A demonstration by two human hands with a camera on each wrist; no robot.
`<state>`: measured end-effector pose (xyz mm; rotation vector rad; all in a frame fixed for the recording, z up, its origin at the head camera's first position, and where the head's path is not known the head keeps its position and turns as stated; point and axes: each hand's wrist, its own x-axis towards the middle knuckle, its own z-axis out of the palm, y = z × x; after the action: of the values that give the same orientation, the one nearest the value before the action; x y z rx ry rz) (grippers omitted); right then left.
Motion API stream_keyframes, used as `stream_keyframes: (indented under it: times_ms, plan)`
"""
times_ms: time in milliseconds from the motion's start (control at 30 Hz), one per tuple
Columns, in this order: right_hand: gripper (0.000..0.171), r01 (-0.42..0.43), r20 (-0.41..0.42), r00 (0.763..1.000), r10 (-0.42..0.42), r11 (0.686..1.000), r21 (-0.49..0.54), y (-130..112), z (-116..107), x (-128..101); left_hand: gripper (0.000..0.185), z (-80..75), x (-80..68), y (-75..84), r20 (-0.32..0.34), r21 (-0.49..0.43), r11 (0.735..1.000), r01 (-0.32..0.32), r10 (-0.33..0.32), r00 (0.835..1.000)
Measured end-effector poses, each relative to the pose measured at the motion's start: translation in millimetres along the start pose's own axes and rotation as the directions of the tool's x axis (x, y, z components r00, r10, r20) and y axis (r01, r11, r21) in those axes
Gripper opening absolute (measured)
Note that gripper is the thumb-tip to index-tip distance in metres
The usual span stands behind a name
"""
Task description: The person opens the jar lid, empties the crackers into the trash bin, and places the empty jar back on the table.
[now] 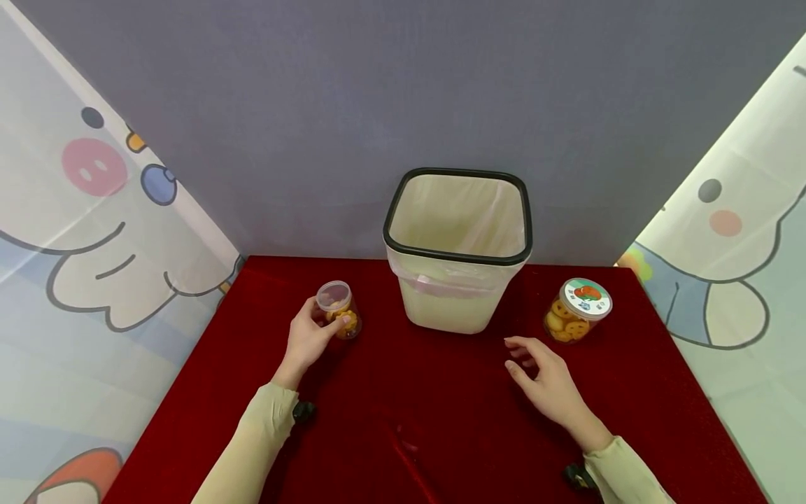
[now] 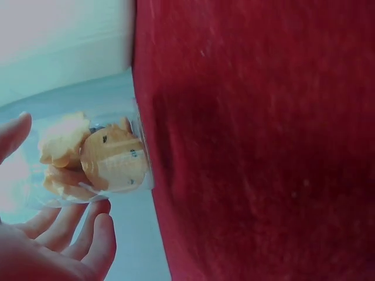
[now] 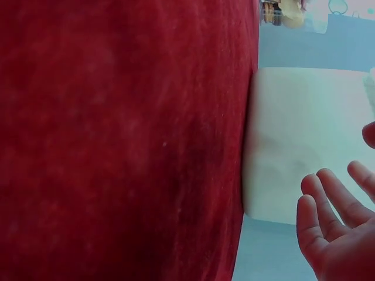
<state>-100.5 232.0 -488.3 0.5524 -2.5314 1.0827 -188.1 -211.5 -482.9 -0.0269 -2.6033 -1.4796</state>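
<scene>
- Gripping a small clear jar (image 1: 338,308) of biscuits, the left hand (image 1: 310,339) has its fingers (image 1: 336,323) curled round the jar's side, just left of the white bin (image 1: 457,280).
- From the left wrist view the same small clear jar (image 2: 96,161) shows round, face-printed biscuits pressed against its wall, with the fingers (image 2: 94,237) wrapped under it and the thumb above.
- Whether the jar's base rests on the red counter (image 1: 441,420) or is just clear of it, I cannot tell; it stands upright, and its clear lid is on.
- The right hand (image 1: 544,381) lies in front of the bin and a little to its right, fingers (image 1: 522,348) loose and released, holding nothing; the right wrist view shows the same relaxed right hand (image 3: 340,234) with the bin's pale wall behind it.
- A larger biscuit jar (image 1: 576,310) with a printed lid stands to the right of the bin, near the right hand but untouched by it.
- The bin sits at the back of the counter, lined with a thin bag, and the part of its inside that shows looks empty.
- Judging by this, the work looks barely begun: one jar is grasped, the other is not yet handled, and both lids are on.
</scene>
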Motion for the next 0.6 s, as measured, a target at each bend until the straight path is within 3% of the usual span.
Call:
stream_keyframes:
  times_ms: [333, 600]
  plan:
    - [0.038, -0.004, 0.013, 1.0, 0.003, 0.999, 0.053, -6, 7, 2, 0.067, 7.2, -20.7, 23.3, 0.077, -0.022, 0.997, -0.074, 0.076, 0.994]
    - [0.038, -0.026, 0.041, 0.999, 0.022, 0.995, 0.1, -7, 13, 1, 0.063, 20.0, -35.2, 40.1, 0.165, -0.038, 0.99, -0.137, 0.142, 0.976]
